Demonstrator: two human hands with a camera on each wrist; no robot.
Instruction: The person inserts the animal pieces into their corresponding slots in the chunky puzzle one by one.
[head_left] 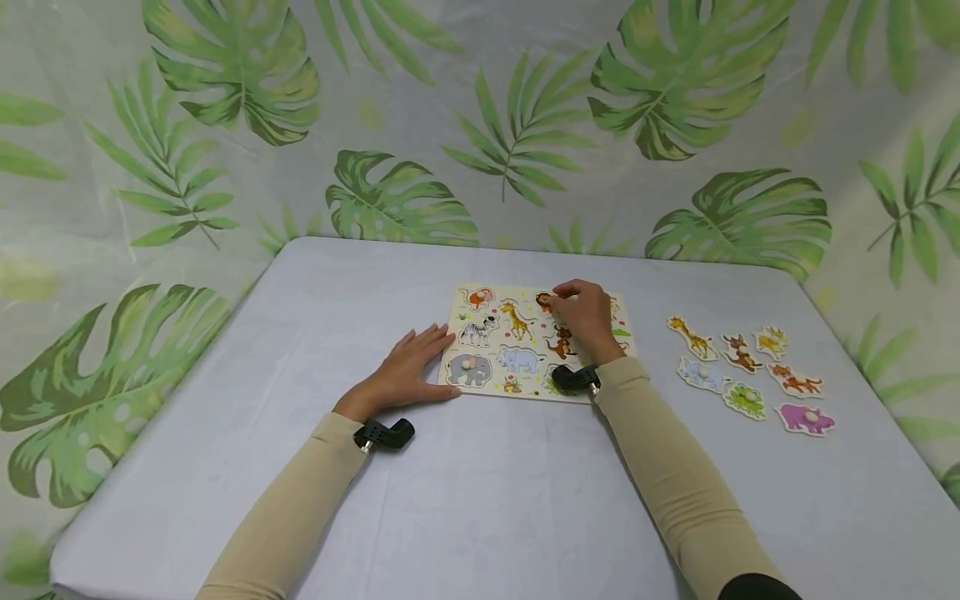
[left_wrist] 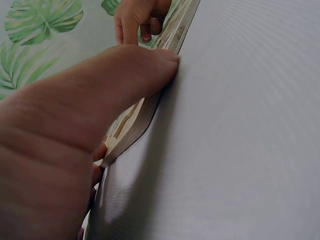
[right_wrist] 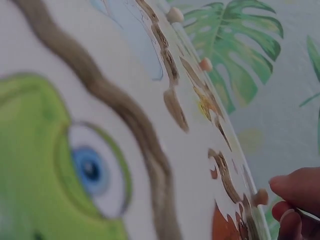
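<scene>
A flat wooden animal puzzle board lies mid-table. My left hand rests at its left edge with fingers spread, the thumb on the front corner; the left wrist view shows that thumb lying over the board's rim. My right hand reaches over the board's back row, fingertips at the lion piece. In the right wrist view its fingers are right beside a small round knob, which shows uncovered. Knobs also stand on the monkey piece and grey elephant piece.
Several loose animal pieces lie right of the board, among them a giraffe, a kangaroo, a tiger, a green piece and a purple hippo. A leaf-print backdrop hangs behind the white-covered table.
</scene>
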